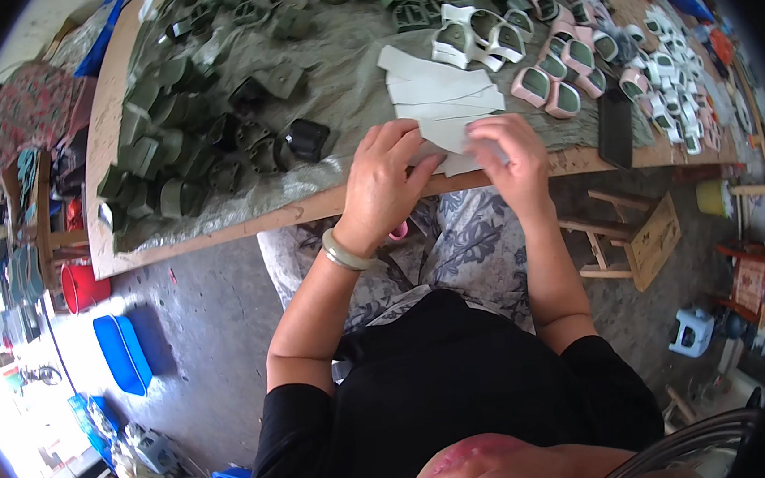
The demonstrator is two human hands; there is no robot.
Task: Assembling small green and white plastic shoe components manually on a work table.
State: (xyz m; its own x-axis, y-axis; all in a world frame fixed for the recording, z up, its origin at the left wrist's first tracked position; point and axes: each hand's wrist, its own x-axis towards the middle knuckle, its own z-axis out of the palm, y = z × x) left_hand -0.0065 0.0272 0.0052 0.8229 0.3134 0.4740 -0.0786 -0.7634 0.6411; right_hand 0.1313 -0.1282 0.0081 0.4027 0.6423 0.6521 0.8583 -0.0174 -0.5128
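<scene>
Pressing pale sheets (443, 99), left hand (384, 182), right hand (506, 159), wooden table (104, 126)

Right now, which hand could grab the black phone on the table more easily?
Probably the right hand. It rests on the pale strips at the table edge, and the phone lies just to its right. The left hand is farther away.

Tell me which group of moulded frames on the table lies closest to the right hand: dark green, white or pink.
The pink frames, just beyond and right of the right hand. The white frames lie farther up the table, and the dark green frames are across on the left.
</scene>
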